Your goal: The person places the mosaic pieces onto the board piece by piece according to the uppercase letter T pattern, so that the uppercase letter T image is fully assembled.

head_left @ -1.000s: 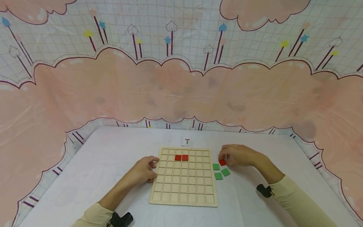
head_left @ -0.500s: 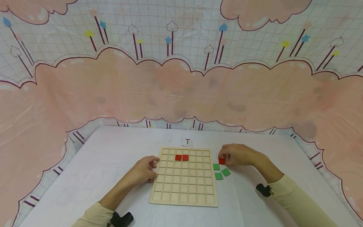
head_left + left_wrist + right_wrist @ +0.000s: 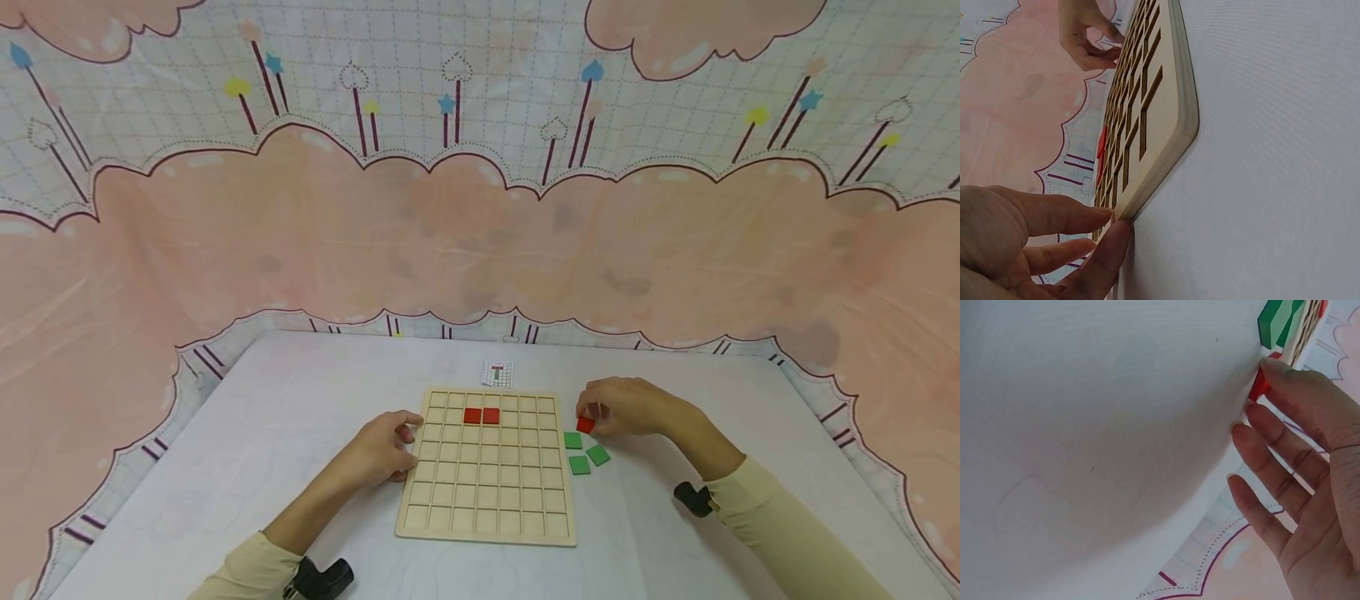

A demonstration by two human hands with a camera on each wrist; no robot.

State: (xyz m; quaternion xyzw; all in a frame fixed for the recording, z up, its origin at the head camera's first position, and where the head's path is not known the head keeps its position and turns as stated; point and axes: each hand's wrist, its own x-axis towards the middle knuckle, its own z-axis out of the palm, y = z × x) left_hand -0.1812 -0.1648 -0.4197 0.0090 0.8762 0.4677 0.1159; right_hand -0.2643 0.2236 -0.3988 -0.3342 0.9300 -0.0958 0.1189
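Observation:
A light wooden grid board [image 3: 487, 475] lies flat on the table, with two red square tiles [image 3: 472, 416] side by side in its second row from the back. My left hand [image 3: 378, 450] holds the board's left edge; in the left wrist view its thumb and index finger [image 3: 1066, 215] pinch the rim. To the right of the board, my right hand [image 3: 626, 407] holds another red tile [image 3: 585, 425] between thumb and index finger, low over the table. The right wrist view shows the thumb on this tile [image 3: 1260, 384], the other fingers spread apart.
Several green square tiles [image 3: 580, 465] lie loose by the board's right edge, just in front of the right hand. Behind the board is a small printed card [image 3: 497, 374] with a red and green grid pattern. A white cloth covers the table [image 3: 300, 392]; a patterned curtain [image 3: 480, 242] hangs behind.
The red tile at my right fingers has turned and shifted slightly back and left, with the hand following a little. My left hand has stayed on the board.

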